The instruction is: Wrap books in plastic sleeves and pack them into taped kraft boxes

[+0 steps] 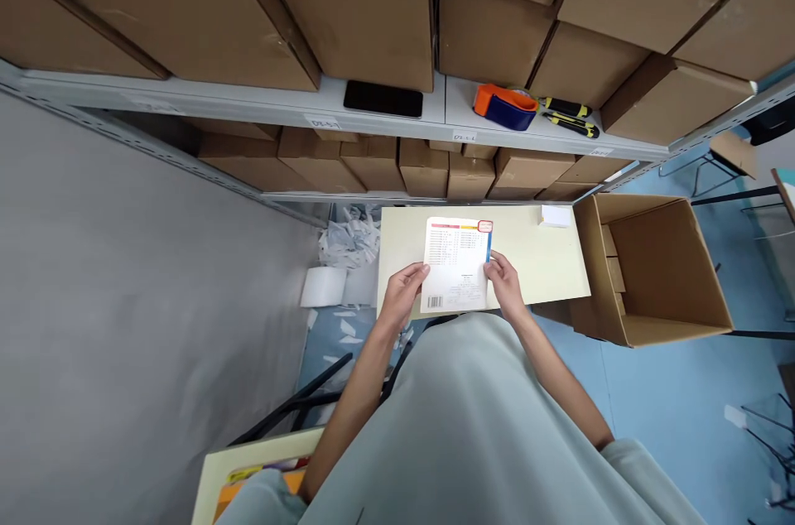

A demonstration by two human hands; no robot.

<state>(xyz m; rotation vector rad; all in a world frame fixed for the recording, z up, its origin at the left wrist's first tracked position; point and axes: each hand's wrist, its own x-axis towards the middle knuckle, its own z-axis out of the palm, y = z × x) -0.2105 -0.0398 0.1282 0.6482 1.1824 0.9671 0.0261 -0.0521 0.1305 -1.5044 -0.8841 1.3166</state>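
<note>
A thin white book (458, 268) is held up over the pale yellow table (527, 260), its printed side with a barcode facing me. My left hand (403, 291) pinches its left edge between thumb and fingers. At the opposite edge, along a blue strip, my right hand (503, 282) grips it the same way. Columns of small text and a red-outlined mark at the upper right corner cover the page; the words are too small to read.
A small white box (555, 216) lies at the table's back right. Beside it stands an open carton (676, 268). Boxes fill the shelf ahead, with a black phone (383, 98), a tape dispenser (506, 106) and yellow-black cutters (568, 119) on its edge. Paper scraps (351, 238) lie left.
</note>
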